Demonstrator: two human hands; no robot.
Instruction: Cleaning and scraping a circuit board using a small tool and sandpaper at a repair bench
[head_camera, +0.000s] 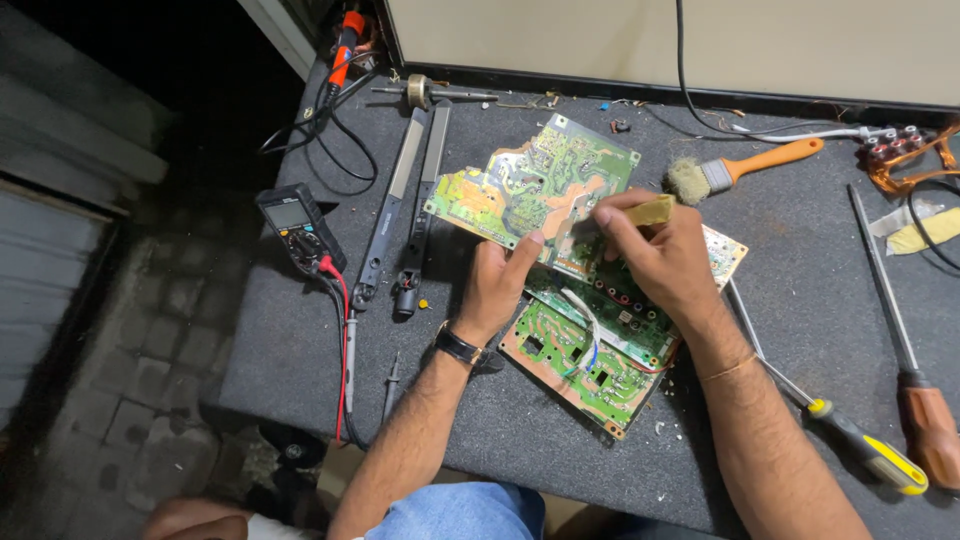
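A green circuit board (530, 185) is tilted up above the grey work table (300, 370). My left hand (497, 285) grips its near edge, thumb on the solder side. My right hand (655, 250) presses a small wooden-handled brush (640, 213) against the board's right part. A second green board (585, 365) with white and blue wires lies flat beneath my hands, and a corner of another board (725, 255) shows under my right wrist.
A multimeter (298, 228) with red and black probe leads lies left. Two long dark bars (400, 200) lie beside it. An orange-handled paintbrush (745, 167), a yellow-black screwdriver (850, 435) and a brown-handled screwdriver (915, 395) lie right. A soldering tool (345, 45) sits at the back.
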